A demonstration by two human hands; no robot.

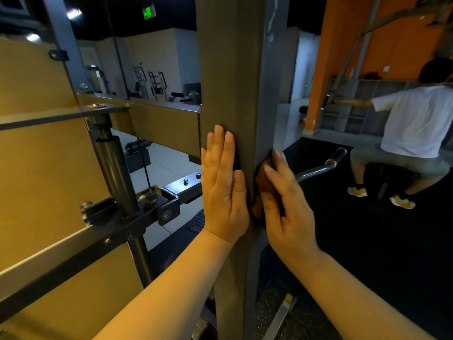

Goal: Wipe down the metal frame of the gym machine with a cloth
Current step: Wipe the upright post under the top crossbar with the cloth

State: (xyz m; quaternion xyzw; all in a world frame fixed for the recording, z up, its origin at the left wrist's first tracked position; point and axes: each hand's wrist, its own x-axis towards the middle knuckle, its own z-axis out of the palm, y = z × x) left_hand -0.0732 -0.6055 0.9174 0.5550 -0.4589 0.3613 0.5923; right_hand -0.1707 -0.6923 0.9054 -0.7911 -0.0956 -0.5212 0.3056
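A thick grey upright post [228,69] of the gym machine's metal frame fills the middle of the head view. My left hand [224,190] lies flat against the post's front face, fingers together and pointing up, holding nothing. My right hand [285,204] presses a brownish-orange cloth [263,182] against the post's right side face. The cloth is mostly hidden behind my fingers.
A horizontal frame beam [161,123] joins the post from the left, with a chrome guide rod [115,168] and a bolted bracket [159,202] below it. A chrome handle bar [321,168] sticks out to the right. A person in a white shirt [416,119] squats at right on the dark floor mat.
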